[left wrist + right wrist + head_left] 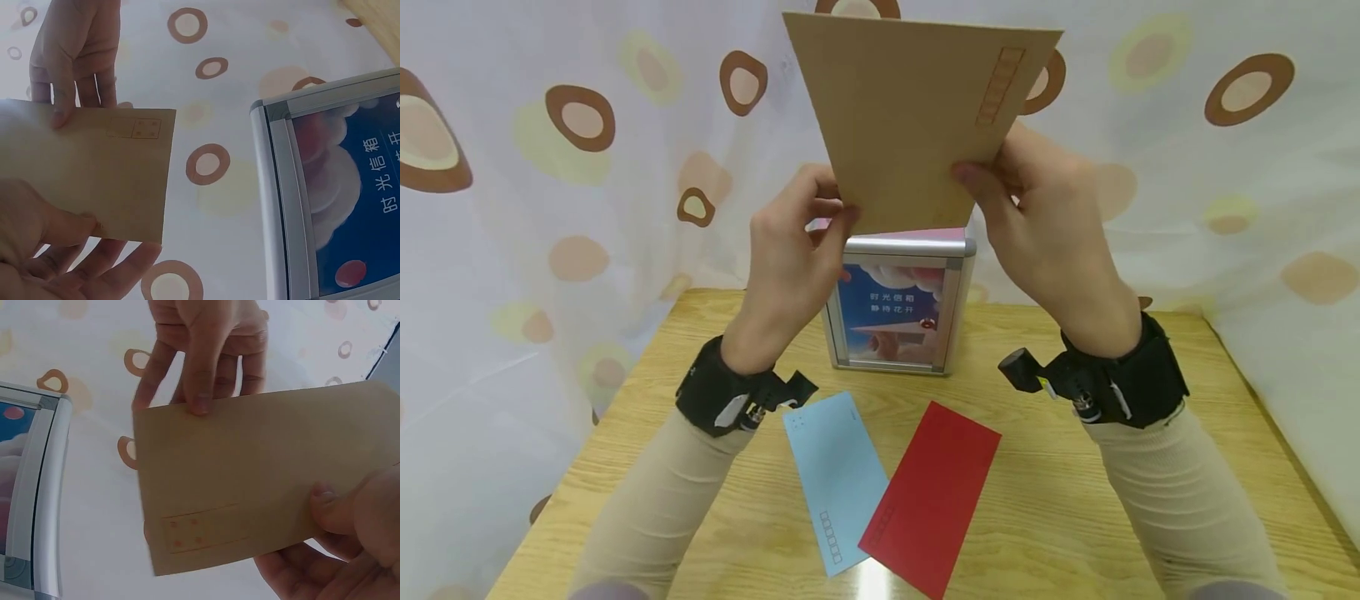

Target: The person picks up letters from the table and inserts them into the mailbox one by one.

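Brown envelope raised between hands, long axis running from camera down toward box, short end pointing boxward. Left hand pinches left edge near that end; right hand pinches right edge, farther back. Below grip: blue envelope, red envelope.

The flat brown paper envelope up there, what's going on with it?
A person is holding the flat brown paper envelope up with both bare hands: the left hand and right hand pinch opposite long edges. It is raised higher than a silver-framed box with a blue-and-pink picture front, with a gap between them. On the pale wooden table, a rectangular red envelope overlaps a rectangular light-blue envelope.
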Demonstrator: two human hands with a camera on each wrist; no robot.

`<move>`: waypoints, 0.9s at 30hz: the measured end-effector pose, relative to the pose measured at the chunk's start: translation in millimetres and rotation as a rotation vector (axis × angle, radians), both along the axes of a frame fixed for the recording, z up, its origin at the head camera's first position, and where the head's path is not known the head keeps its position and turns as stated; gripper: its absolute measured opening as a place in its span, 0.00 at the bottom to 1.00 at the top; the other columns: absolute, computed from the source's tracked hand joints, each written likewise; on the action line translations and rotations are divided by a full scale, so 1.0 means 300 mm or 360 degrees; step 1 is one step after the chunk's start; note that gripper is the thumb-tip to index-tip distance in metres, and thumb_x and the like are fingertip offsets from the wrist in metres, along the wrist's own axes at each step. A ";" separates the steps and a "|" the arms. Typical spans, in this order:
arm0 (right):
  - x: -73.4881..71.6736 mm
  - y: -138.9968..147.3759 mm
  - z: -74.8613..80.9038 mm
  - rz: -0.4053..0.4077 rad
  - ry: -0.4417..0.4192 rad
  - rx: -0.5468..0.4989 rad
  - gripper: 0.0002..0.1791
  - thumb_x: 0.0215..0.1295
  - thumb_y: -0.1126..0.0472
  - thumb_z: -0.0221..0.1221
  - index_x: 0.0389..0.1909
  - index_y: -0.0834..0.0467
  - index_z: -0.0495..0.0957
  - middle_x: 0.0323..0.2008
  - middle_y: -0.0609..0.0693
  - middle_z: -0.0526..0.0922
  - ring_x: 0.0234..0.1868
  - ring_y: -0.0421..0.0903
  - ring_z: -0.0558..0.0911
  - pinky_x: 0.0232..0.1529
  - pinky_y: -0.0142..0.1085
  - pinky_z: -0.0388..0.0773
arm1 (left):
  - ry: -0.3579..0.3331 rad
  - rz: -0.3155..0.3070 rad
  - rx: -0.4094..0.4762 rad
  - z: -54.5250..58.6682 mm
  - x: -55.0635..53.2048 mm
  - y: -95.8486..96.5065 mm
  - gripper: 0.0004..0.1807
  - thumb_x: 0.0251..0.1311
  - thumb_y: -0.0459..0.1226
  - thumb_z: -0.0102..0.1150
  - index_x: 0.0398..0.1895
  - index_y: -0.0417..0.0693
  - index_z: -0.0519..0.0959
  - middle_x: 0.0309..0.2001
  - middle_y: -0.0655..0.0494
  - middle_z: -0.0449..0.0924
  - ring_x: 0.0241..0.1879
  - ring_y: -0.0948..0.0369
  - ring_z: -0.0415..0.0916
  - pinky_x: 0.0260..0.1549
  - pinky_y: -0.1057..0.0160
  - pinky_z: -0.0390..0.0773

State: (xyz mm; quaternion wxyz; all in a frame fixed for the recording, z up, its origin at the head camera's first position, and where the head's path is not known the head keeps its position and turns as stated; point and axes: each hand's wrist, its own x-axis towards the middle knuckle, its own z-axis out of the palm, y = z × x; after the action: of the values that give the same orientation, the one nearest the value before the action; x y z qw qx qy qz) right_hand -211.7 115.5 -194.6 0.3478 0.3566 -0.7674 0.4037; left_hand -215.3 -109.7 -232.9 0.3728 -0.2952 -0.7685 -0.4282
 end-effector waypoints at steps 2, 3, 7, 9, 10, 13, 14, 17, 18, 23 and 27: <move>-0.003 -0.006 -0.002 -0.0037 -0.0029 0.0011 0.15 0.71 0.67 0.60 0.56 0.68 0.81 0.50 0.57 0.89 0.50 0.47 0.89 0.51 0.24 0.81 | -0.0002 -0.0008 0.0018 0.004 -0.002 0.000 0.10 0.68 0.25 0.61 0.50 0.33 0.77 0.44 0.43 0.85 0.44 0.53 0.89 0.41 0.59 0.88; -0.005 -0.008 -0.003 -0.0046 -0.0040 0.0019 0.15 0.71 0.67 0.60 0.56 0.68 0.81 0.50 0.57 0.89 0.51 0.48 0.89 0.52 0.24 0.81 | -0.0001 -0.0012 0.0023 0.006 -0.003 0.001 0.10 0.68 0.25 0.61 0.50 0.33 0.77 0.44 0.43 0.85 0.44 0.54 0.88 0.41 0.59 0.88; -0.014 -0.011 -0.006 -0.0085 -0.0027 0.0033 0.15 0.72 0.66 0.59 0.56 0.68 0.80 0.51 0.58 0.89 0.53 0.50 0.89 0.55 0.25 0.80 | 0.0025 -0.0006 0.0018 0.021 -0.004 0.001 0.10 0.68 0.26 0.60 0.51 0.33 0.77 0.44 0.43 0.85 0.44 0.54 0.88 0.42 0.59 0.88; -0.021 -0.013 -0.006 -0.0102 -0.0014 0.0030 0.14 0.73 0.66 0.60 0.54 0.67 0.81 0.50 0.57 0.89 0.52 0.50 0.89 0.54 0.23 0.79 | 0.0050 -0.0002 0.0017 0.032 -0.003 -0.001 0.10 0.69 0.26 0.60 0.51 0.32 0.76 0.44 0.43 0.85 0.44 0.54 0.88 0.41 0.59 0.88; -0.026 -0.014 -0.007 -0.0109 -0.0007 0.0031 0.13 0.73 0.66 0.60 0.54 0.67 0.82 0.49 0.57 0.90 0.51 0.49 0.89 0.53 0.22 0.79 | 0.0066 0.0001 0.0015 0.037 -0.003 -0.003 0.11 0.69 0.27 0.60 0.52 0.32 0.76 0.44 0.42 0.85 0.44 0.54 0.88 0.41 0.60 0.88; -0.047 -0.016 -0.014 -0.0118 0.0008 0.0035 0.13 0.72 0.66 0.60 0.53 0.66 0.83 0.48 0.57 0.90 0.49 0.49 0.90 0.48 0.19 0.77 | 0.0098 -0.0008 0.0035 0.055 0.001 -0.008 0.10 0.70 0.28 0.59 0.51 0.32 0.76 0.43 0.42 0.84 0.43 0.55 0.89 0.40 0.61 0.88; -0.055 -0.016 -0.018 -0.0117 0.0015 0.0042 0.13 0.72 0.66 0.61 0.53 0.66 0.84 0.47 0.57 0.90 0.48 0.50 0.90 0.46 0.19 0.76 | 0.0108 -0.0016 0.0045 0.061 0.002 -0.009 0.10 0.71 0.28 0.59 0.51 0.31 0.76 0.43 0.41 0.84 0.43 0.55 0.88 0.40 0.62 0.88; -0.080 -0.017 -0.031 -0.0112 0.0034 0.0052 0.14 0.71 0.66 0.62 0.53 0.67 0.83 0.47 0.59 0.90 0.46 0.51 0.91 0.41 0.18 0.74 | 0.0116 -0.0028 0.0091 0.075 0.006 -0.009 0.10 0.70 0.28 0.59 0.50 0.31 0.76 0.43 0.42 0.84 0.43 0.56 0.88 0.39 0.65 0.88; -0.087 -0.017 -0.035 -0.0114 0.0034 0.0052 0.14 0.71 0.65 0.62 0.53 0.67 0.83 0.47 0.59 0.90 0.46 0.51 0.91 0.40 0.19 0.73 | 0.0117 -0.0032 0.0115 0.078 0.006 -0.008 0.09 0.70 0.27 0.59 0.50 0.31 0.77 0.43 0.42 0.84 0.42 0.57 0.88 0.38 0.66 0.88; -0.117 -0.021 -0.051 -0.0136 -0.0087 0.0010 0.14 0.70 0.65 0.63 0.54 0.64 0.84 0.48 0.57 0.90 0.48 0.50 0.90 0.49 0.27 0.82 | 0.0155 -0.0015 0.0184 0.091 0.006 -0.002 0.09 0.67 0.23 0.60 0.48 0.31 0.78 0.41 0.43 0.84 0.40 0.58 0.87 0.36 0.67 0.87; -0.138 -0.026 -0.062 -0.0159 -0.0234 0.0000 0.15 0.70 0.65 0.63 0.56 0.61 0.84 0.51 0.56 0.89 0.51 0.50 0.89 0.54 0.43 0.86 | 0.0179 0.0013 0.0172 0.092 -0.004 -0.001 0.09 0.66 0.23 0.60 0.48 0.32 0.79 0.40 0.44 0.85 0.39 0.59 0.86 0.36 0.66 0.88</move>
State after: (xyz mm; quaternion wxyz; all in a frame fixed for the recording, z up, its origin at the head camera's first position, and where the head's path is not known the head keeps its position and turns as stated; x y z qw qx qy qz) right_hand -253.2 107.7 -213.1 0.3102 0.2872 -0.8077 0.4111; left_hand -216.5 -109.9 -205.2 0.4325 -0.2950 -0.7233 -0.4503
